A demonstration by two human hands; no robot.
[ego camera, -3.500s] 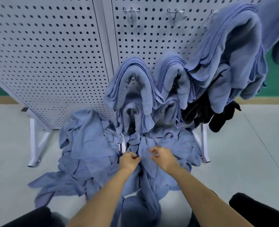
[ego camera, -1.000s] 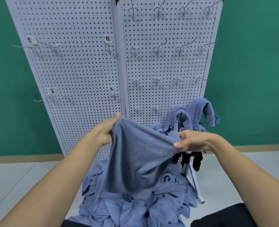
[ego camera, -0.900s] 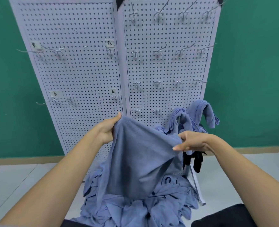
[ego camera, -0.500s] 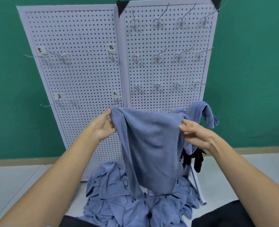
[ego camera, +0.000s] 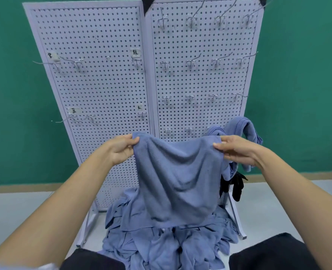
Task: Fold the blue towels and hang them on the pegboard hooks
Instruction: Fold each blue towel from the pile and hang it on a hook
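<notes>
Bare forearms (ego camera: pixel 67 201), left hand (ego camera: pixel 122 151), right hand (ego camera: pixel 239 151), black trousers (ego camera: pixel 268 254) at knees (pale fabric (ego camera: pixel 46 266) beside left arm)

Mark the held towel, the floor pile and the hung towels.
held towel (ego camera: pixel 178 178): head view, middle of the draped cloth.
floor pile (ego camera: pixel 151 246): head view, centre of the heap.
hung towels (ego camera: pixel 239 123): head view, top fold of the rightmost one.

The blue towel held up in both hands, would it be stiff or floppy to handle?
Probably floppy: the blue towel sags between the left hand and right hand pinching its top corners. Likely light, since fingertip pinches carry it. Textured weave, probably not slippery.
</notes>
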